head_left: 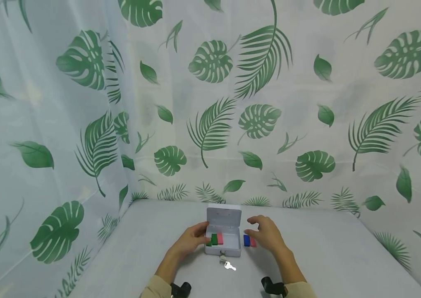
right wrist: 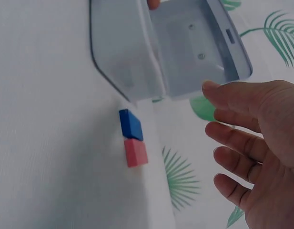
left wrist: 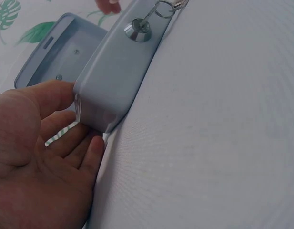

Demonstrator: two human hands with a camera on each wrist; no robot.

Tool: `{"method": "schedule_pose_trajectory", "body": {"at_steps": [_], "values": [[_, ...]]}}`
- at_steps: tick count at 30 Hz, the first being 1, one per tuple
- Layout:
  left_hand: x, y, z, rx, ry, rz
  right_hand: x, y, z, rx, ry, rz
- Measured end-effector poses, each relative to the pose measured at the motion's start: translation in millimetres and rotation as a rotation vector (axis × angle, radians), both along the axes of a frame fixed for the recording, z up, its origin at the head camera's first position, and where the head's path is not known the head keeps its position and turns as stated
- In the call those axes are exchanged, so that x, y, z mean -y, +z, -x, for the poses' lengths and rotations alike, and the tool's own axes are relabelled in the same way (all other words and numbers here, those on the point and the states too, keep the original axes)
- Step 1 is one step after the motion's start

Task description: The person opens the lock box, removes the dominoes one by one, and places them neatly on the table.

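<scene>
A small grey cash box (head_left: 233,247) stands on the table with its lid (head_left: 223,215) tipped back. A green block (head_left: 214,239) and a pink block (head_left: 220,239) show at its left end. My left hand (head_left: 195,236) rests against the box's left corner (left wrist: 116,71), thumb at the rim and straight fingers (left wrist: 85,148) on the side wall. My right hand (head_left: 264,231) hovers with spread fingers (right wrist: 232,133), touching nothing, above a blue block (right wrist: 131,124) and a red block (right wrist: 136,152) that lie on the table right of the box (right wrist: 123,52).
A key sits in the front lock (left wrist: 137,29), and its ring with a second key (head_left: 229,265) lies on the table before the box. Leaf-print curtains (head_left: 210,124) close in the white table (head_left: 326,256) at the back and on both sides.
</scene>
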State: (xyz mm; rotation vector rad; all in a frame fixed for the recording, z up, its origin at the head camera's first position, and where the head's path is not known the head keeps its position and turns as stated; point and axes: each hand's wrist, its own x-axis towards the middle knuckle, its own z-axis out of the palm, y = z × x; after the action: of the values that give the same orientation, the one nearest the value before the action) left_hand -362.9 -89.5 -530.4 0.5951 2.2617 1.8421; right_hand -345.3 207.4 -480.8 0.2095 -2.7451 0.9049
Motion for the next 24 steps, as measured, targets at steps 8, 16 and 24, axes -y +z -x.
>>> {"method": "schedule_pose_trajectory", "body": {"at_steps": [8, 16, 24], "values": [[0.0, -2.4, 1.3, -0.004, 0.002, -0.003, 17.0, 6.6, -3.9, -0.028, 0.016, -0.005], [-0.4, -3.4, 2.7, 0.011, -0.007, -0.019, 23.8, 7.3, -3.9, -0.044, 0.027, -0.005], [0.5, -2.0, 3.1, 0.012, -0.008, -0.024, 30.8, 8.2, -4.1, -0.055, 0.041, -0.011]]}}
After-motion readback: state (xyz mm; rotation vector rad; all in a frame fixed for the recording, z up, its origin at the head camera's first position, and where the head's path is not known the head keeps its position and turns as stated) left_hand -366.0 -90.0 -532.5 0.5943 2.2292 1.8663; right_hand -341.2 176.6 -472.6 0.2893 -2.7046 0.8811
